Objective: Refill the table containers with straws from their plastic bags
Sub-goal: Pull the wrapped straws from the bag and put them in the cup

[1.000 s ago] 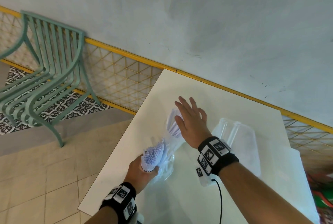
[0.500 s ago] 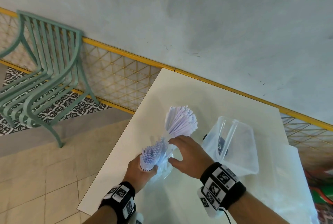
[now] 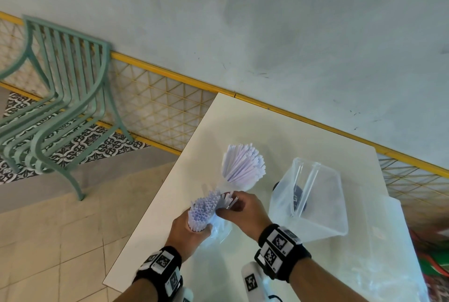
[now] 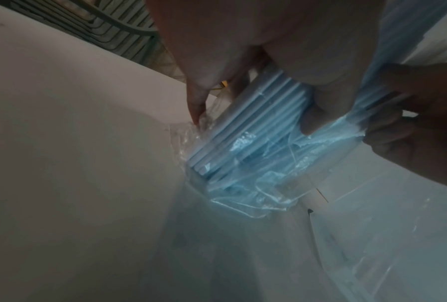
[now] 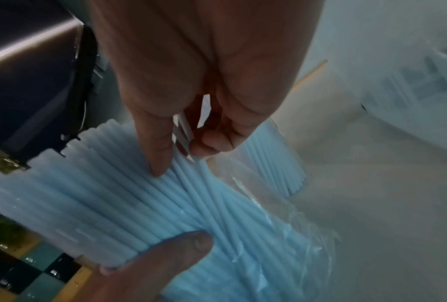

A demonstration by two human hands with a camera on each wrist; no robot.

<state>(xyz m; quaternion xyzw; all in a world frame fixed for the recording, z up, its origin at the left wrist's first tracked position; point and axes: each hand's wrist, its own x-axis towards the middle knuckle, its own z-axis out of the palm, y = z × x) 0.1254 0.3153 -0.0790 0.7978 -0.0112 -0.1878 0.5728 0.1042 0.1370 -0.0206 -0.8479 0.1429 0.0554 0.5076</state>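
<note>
My left hand [image 3: 194, 227] grips an upright bundle of pale lilac straws [image 3: 202, 208] still wrapped low down in its clear plastic bag [image 3: 220, 228]. Fingers of my right hand [image 3: 230, 205] pinch a few straws [image 5: 183, 130] at the bundle's top right. Just beyond, a round white container [image 3: 239, 186] stands on the white table [image 3: 243, 121], with straws [image 3: 244, 164] fanned out of it. In the left wrist view my fingers [image 4: 196, 110] wrap the bagged straws [image 4: 243, 143], and the crumpled bag end rests on the table.
A clear plastic bin [image 3: 315, 209] lies tilted to the right, holding two clear straws and a dark object. A flat plastic bag [image 3: 388, 241] covers the table's right side. A green metal chair [image 3: 60, 107] stands at the left, by the wall and yellow mesh railing.
My right hand lay flat over the container's straws, then drew back toward me; it now pinches straws at the bundle's top. The left hand kept its grip in place.
</note>
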